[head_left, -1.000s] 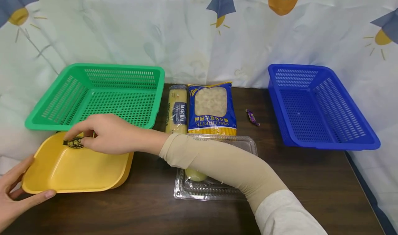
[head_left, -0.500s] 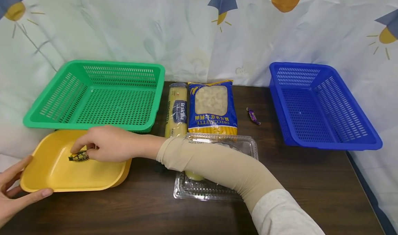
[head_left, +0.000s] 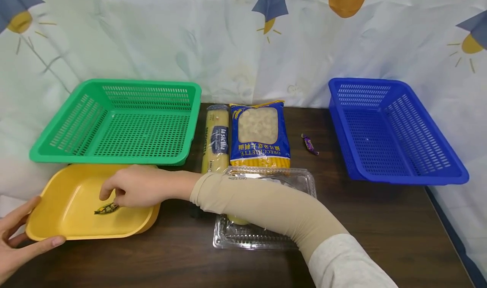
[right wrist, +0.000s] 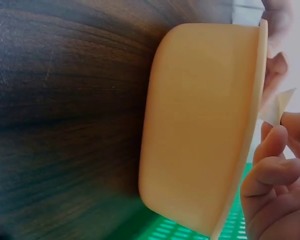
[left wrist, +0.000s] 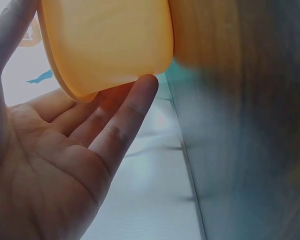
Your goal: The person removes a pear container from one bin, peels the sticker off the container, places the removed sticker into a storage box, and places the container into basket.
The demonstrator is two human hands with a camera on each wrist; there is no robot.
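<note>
My left hand point(head_left: 23, 233) holds the near left corner of a yellow plastic basin point(head_left: 64, 199), thumb at the front rim and fingers along the left side. In the left wrist view its fingers point(left wrist: 122, 125) lie against the basin's outer wall. Over the basin, my right hand point(head_left: 137, 186) pinches a small black-and-yellow sticker label point(head_left: 107, 209) between thumb and fingers. In the right wrist view the label's pale back point(right wrist: 280, 105) sticks up from the fingertips, above the basin's rim.
A green basket point(head_left: 144, 159) stands behind the basin, a blue basket point(head_left: 384, 179) at the right. Between them lie a spaghetti pack point(head_left: 217, 140), an orecchiette bag point(head_left: 259, 131) and a purple wrapped candy point(head_left: 310, 144). My right forearm crosses a clear plastic container point(head_left: 255, 240) with something pale green inside.
My right hand has moved right and toward me with the label, from the basin's far left to over its middle. The left hand keeps its place on the basin.
</note>
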